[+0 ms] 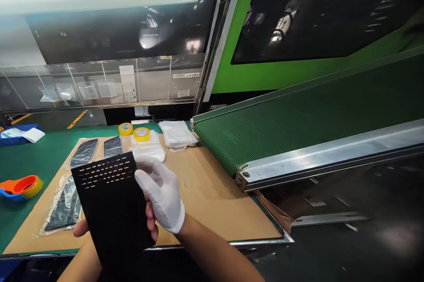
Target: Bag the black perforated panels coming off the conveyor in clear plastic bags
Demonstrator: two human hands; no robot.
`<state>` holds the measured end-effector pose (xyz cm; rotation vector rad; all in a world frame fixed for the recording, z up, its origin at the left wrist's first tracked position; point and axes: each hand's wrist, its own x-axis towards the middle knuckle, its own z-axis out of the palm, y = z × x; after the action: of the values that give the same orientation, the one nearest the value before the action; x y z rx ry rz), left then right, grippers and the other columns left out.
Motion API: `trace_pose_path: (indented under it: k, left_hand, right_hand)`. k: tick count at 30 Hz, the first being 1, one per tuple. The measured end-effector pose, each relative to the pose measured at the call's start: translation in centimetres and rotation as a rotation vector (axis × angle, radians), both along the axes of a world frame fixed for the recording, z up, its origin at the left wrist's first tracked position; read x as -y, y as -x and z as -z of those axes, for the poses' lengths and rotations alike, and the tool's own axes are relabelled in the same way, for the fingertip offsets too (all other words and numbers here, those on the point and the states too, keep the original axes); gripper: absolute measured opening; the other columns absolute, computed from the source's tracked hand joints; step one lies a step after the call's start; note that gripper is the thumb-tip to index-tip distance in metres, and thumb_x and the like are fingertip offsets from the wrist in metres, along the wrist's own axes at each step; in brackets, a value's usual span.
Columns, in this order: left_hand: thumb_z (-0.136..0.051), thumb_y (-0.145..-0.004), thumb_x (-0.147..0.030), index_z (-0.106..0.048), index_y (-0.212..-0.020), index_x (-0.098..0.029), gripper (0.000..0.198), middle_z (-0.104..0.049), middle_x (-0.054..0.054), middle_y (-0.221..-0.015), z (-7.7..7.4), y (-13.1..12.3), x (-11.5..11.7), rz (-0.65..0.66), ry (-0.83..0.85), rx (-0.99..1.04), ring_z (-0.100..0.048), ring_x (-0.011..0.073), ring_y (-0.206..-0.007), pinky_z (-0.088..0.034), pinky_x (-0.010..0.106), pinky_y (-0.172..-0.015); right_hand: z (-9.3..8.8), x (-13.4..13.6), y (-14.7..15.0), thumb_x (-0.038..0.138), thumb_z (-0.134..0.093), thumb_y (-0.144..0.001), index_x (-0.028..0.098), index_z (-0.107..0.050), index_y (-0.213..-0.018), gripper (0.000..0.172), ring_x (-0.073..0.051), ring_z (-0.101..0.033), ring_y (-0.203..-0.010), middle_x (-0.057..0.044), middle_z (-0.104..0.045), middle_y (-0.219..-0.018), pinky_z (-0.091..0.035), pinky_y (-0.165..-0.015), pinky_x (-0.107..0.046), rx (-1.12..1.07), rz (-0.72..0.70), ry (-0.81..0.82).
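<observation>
Right hand (164, 193) and half-hidden left hand (81, 227), seemingly, clasp an unbagged panel (112, 211); bagged panels (64, 207) lie on the desk (39, 158).

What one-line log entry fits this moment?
left hand: holds black slotted plastic panel | right hand: white-gloved, grips panel's right edge | below: brown cardboard sheet | beside: green ribbed conveyor belt

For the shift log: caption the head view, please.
Bare left hand and white-gloved right hand hold a black slotted plastic panel above a brown cardboard sheet, beside a green conveyor belt.
</observation>
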<state>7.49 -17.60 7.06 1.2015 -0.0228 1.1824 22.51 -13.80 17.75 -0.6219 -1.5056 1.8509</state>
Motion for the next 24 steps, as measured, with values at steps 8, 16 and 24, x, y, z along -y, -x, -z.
trace_pose_path:
  k: [8,16,24]
  left_hand:
    - [-0.079,-0.032,-0.089,-0.05,-0.15,-0.017,0.142,-0.065,0.009,-0.128,-0.8,0.2,0.3,0.019,-0.051,-0.029,-0.067,0.0402,-0.116,-0.052,0.048,-0.095]
    - [-0.077,-0.01,-0.086,-0.067,-0.132,-0.037,0.132,-0.076,0.005,-0.114,1.7,0.6,0.2,-0.087,0.149,-0.078,-0.074,0.0397,-0.094,-0.061,0.047,-0.076]
    - [-0.066,-0.031,-0.096,-0.064,-0.135,-0.027,0.126,-0.072,0.004,-0.118,0.8,0.4,1.1,-0.062,0.099,-0.043,-0.073,0.0382,-0.105,-0.057,0.046,-0.084]
  right_hand:
    - [-1.2,-0.6,0.8,0.077,-0.075,-0.068,0.02,-0.058,-0.082,0.061,-0.009,-0.045,-0.025,0.01,-0.045,-0.045,-0.028,-0.02,-0.015,0.109,0.007,0.213]
    - [0.7,-1.1,0.7,0.071,-0.084,-0.06,0.021,-0.061,-0.1,0.067,-0.012,-0.054,-0.031,0.011,-0.051,-0.053,-0.036,-0.023,-0.017,0.058,-0.108,0.305]
    - [1.2,-1.1,-0.2,0.056,-0.084,-0.066,0.02,-0.064,-0.109,0.059,-0.011,-0.056,-0.035,0.01,-0.054,-0.05,-0.038,-0.029,-0.014,0.005,-0.235,0.334]
